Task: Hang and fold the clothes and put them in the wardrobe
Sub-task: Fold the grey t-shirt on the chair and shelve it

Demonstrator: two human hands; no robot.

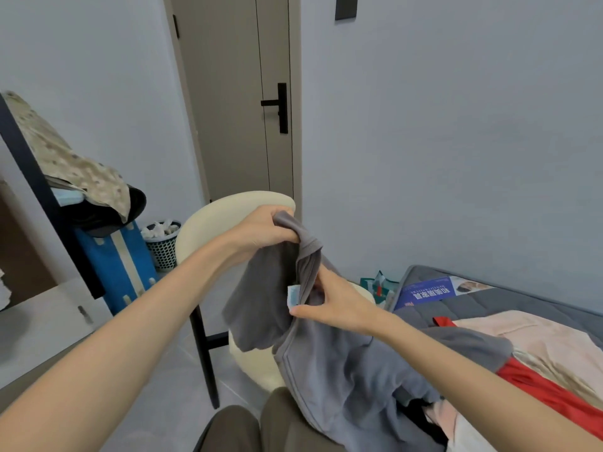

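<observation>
Two hands: on one grey garment (326, 363)
Left hand (261, 230): grips its bunched ribbed edge
Right hand (339, 305): pinches fabric beside white label (292, 295)

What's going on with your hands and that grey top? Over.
Left hand grips grey top at collar. Right hand pinches it beside the label. Cream chair behind, not blocking.

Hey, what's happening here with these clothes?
A person is holding up a grey knit garment with both hands. The left hand grips its ribbed edge up high, while the right hand pinches the fabric lower down, beside a small white label. The rest trails onto a grey quilted mattress, where a pale pink cloth and a red garment lie unfolded.
</observation>
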